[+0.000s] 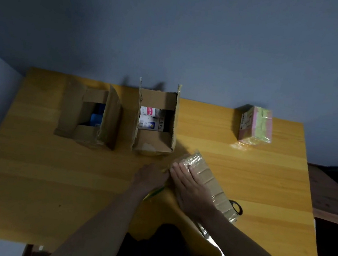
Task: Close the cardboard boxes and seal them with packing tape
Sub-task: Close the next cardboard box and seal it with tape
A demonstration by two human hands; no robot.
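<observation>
While the right hand [191, 190] lies flat with straight fingers on its top, the closed brown cardboard box wrapped in glossy clear tape [210, 185] sits on the yellow wooden table [32, 175] near the front edge, its long axis running diagonally from far-left to near-right. The left hand [150, 178] is against the box's left side, fingers curled there; whether it pinches the tape I cannot tell. A black tape roll [237, 207] peeks out just behind the box's near-right end. Farther back stand two open cardboard boxes: the left one [87, 114] showing something blue inside, the middle one [156, 122] holding printed packets, flaps upright. A pink-and-green wrapped packet [256, 124] rests well apart at the far right.
</observation>
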